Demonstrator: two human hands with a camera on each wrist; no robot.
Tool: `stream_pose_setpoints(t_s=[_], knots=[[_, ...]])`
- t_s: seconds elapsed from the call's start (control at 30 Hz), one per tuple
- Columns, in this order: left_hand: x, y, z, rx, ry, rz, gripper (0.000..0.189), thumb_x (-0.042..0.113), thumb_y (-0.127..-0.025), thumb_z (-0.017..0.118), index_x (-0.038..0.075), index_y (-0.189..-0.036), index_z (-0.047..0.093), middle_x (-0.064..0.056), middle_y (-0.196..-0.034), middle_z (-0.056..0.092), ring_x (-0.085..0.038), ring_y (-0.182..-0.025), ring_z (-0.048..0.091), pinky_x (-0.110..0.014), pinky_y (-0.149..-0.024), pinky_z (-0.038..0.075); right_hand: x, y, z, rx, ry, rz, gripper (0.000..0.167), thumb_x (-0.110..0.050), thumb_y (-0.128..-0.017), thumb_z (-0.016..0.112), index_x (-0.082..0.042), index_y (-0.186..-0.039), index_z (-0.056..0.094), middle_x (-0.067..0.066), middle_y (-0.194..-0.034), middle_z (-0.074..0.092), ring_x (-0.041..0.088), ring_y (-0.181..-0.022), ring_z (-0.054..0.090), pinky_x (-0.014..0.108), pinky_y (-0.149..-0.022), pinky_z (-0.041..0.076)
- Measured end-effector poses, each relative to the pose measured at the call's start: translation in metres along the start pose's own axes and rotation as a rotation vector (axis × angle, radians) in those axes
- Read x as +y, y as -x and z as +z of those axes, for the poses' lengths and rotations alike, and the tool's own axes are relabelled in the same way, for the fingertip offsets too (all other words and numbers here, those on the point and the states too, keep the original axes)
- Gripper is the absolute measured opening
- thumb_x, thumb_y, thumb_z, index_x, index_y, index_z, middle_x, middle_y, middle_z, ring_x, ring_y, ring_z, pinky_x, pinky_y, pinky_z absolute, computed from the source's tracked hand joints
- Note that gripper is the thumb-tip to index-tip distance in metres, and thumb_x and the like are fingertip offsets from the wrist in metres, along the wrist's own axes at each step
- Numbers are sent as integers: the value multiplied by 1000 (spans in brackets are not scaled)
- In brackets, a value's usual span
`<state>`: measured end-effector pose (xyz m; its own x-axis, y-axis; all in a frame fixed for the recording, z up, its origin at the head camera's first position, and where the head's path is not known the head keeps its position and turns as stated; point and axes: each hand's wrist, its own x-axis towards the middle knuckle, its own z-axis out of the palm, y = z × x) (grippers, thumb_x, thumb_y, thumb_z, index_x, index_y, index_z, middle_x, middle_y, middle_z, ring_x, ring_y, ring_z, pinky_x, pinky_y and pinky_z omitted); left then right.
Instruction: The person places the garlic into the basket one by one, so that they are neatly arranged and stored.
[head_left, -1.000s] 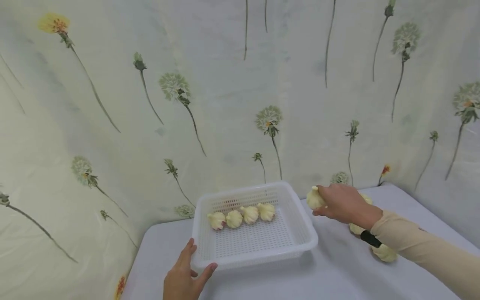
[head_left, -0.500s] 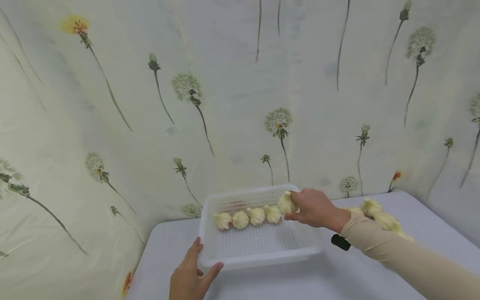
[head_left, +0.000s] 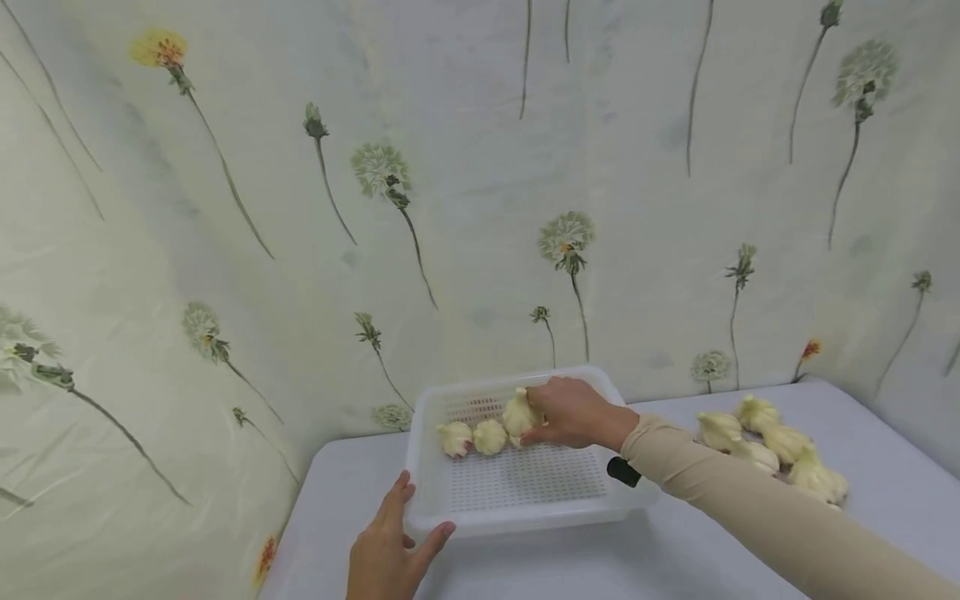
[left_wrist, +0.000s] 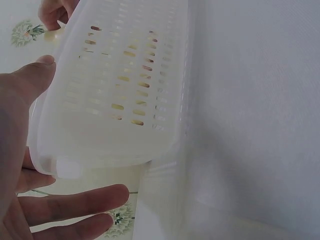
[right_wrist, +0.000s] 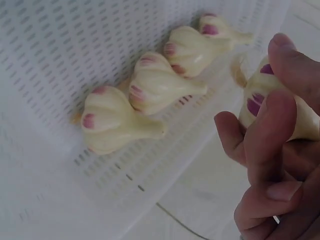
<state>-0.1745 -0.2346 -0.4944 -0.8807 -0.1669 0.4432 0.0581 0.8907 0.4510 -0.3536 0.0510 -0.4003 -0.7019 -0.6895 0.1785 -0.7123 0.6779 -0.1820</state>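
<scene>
Garlic again, folks, and the right hand (head_left: 573, 412) has a bulb (head_left: 521, 413) of it pinched between thumb and fingers. It's over the white basket (head_left: 525, 522), right by the row of bulbs (head_left: 490, 437) inside; whether it's touching any of them I can't tell. Stem's up in the head view, and I reckon they've got it by the fat part because that's where there's most to grab.

Left hand (head_left: 386, 546) is on the basket's near left corner, thumb on the near side and fingers round the left side, so it's got the corner between them. My guess is that's to stop the thing sliding while the other hand works. A light plastic tub like that would probably scoot easily.

The row has four bulbs, best seen from the right wrist, side by side with the stems all pointing much the same way. Looks deliberate to me: tidy, and bare mesh left on the near side. The loose pile (head_left: 783, 442) sits on the white table (head_left: 360, 467) to the right of the basket, at least five bulbs, probably put there so the right arm gets an easy reach.
</scene>
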Motion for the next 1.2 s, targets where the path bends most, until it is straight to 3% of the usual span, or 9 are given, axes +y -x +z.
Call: stream_pose_setpoints(t_s=[0.27, 0.47, 0.63, 0.73, 1.0, 1.2], knots=[[0, -1, 0, -11, 14, 13, 93, 63, -86, 81, 6, -153, 52, -11, -132, 75, -4, -59, 66, -26, -59, 54, -9, -25, 24, -86, -79, -22, 38, -49, -84, 88, -20, -88, 64, -8, -72, 54, 12, -68, 46, 32, -63, 37], [0, -2, -1, -30, 26, -7, 93, 63, -86, 81, 7, -154, 51, -11, -133, 75, -5, -60, 67, -25, -61, 54, -20, -38, 40, -135, -100, -40, 47, -42, -80, 93, -11, -109, 75, -8, -76, 58, 12, -71, 48, 32, -64, 38], [-2, -2, -1, -25, 26, 12, 93, 64, -87, 79, 5, -154, 51, -11, -132, 75, -1, -60, 64, -24, -60, 53, -24, -49, 52, -132, -74, -111, 47, -41, -76, 96, -12, -109, 77, -9, -72, 55, 10, -68, 45, 30, -61, 37], [-3, -2, 0, -8, 29, 35, 93, 64, -87, 79, 5, -153, 51, -10, -131, 75, 2, -59, 62, -24, -60, 53, -26, -56, 60, -125, -95, -137, 55, -40, -75, 96, -10, -119, 79, -10, -75, 60, 8, -67, 44, 28, -61, 38], [-5, -1, 3, -24, 39, 44, 94, 67, -89, 76, 6, -155, 51, -9, -132, 75, 0, -60, 64, -22, -58, 51, -30, -66, 81, -141, -166, -166, 62, -38, -71, 99, -13, -124, 80, -14, -62, 61, 0, -54, 49, 23, -58, 45], [-8, -3, 2, 13, 34, 71, 91, 64, -89, 77, 5, -154, 51, -8, -130, 76, 1, -59, 63, -22, -57, 51, -35, -72, 84, -194, -201, -174, 63, -37, -76, 96, -12, -130, 77, -12, -61, 64, 1, -44, 56, 22, -59, 50]])
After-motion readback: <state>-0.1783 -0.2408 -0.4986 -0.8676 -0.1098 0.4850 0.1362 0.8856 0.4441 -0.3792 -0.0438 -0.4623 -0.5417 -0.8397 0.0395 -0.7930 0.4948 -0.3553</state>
